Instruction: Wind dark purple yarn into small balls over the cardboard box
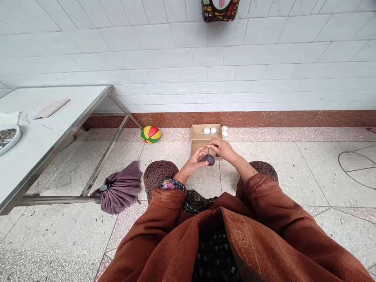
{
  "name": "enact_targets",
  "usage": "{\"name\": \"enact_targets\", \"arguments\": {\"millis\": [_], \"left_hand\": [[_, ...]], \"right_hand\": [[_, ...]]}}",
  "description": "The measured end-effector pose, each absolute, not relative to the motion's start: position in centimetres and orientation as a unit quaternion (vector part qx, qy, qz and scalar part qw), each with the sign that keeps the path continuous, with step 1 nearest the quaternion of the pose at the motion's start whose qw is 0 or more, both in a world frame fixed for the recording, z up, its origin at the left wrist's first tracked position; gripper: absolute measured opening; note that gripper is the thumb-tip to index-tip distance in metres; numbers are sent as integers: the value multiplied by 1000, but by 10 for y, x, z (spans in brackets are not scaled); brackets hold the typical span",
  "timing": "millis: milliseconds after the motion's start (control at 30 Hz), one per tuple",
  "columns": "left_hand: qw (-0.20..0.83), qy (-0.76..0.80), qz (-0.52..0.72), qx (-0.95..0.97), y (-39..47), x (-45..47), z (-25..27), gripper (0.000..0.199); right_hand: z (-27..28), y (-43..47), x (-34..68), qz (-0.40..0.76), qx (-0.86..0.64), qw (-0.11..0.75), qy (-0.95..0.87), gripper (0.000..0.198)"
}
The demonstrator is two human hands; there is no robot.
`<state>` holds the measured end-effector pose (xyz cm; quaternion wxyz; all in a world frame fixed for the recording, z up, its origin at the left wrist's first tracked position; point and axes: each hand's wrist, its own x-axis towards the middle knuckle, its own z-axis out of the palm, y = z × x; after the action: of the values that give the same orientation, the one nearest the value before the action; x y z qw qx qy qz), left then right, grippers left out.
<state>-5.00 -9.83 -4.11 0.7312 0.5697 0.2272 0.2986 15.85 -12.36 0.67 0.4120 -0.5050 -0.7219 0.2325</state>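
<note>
My left hand (196,161) grips a small dark purple ball of yarn (209,159) between thumb and fingers. Just above the ball, my right hand (219,148) pinches a dark strand of yarn that runs down to it. Beyond both hands an open cardboard box (197,130) rests on the floor near the wall. White balls of yarn (207,130) with loose ends lie in its far part. Two more white balls (225,131) sit beside the box on its right. Part of the box's near section is hidden behind my hands.
At left stands a metal-framed white table (58,113), holding a plate of seeds (8,137) and a flat pinkish item (52,108). A folded purple umbrella (123,188) leans below it. A colourful ball (150,134) is by the wall; a wire ring (357,168) lies at right.
</note>
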Motion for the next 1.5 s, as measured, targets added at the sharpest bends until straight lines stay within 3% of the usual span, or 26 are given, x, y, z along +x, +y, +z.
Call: {"name": "enact_targets", "arguments": {"millis": [100,267,400,533,700,833,933,1133,1333,1500], "left_hand": [[760,217,302,532,-101,-54,-37,81],[762,280,376,446,-98,-53,-40,58],[725,345,415,428,-92,-51,-48,55],[678,373,412,481,-91,-49,-52,54],[704,320,367,516,-94,-46,-59,68],[742,254,305,540,-97,-46,-63,94],[757,235,307,527,-100,-48,-59,98],[734,307,415,442,-92,-48,-54,82],[687,384,473,396,-87,-45,-57,67],[673,416,450,414,-89,-48,-57,67]], "right_hand": [[-12,-119,159,249,-540,392,-702,26],[-49,-145,136,266,-606,313,-681,22],[-55,-171,121,275,-549,263,-744,20],[-20,-176,123,311,-436,291,-793,29],[37,-139,147,358,-410,370,-753,34],[26,-105,164,324,-468,388,-725,34],[-7,-96,163,295,-561,361,-684,31],[-46,-116,142,245,-658,222,-676,22],[-55,-158,124,250,-586,170,-752,19],[-30,-181,117,287,-448,241,-812,23]]}}
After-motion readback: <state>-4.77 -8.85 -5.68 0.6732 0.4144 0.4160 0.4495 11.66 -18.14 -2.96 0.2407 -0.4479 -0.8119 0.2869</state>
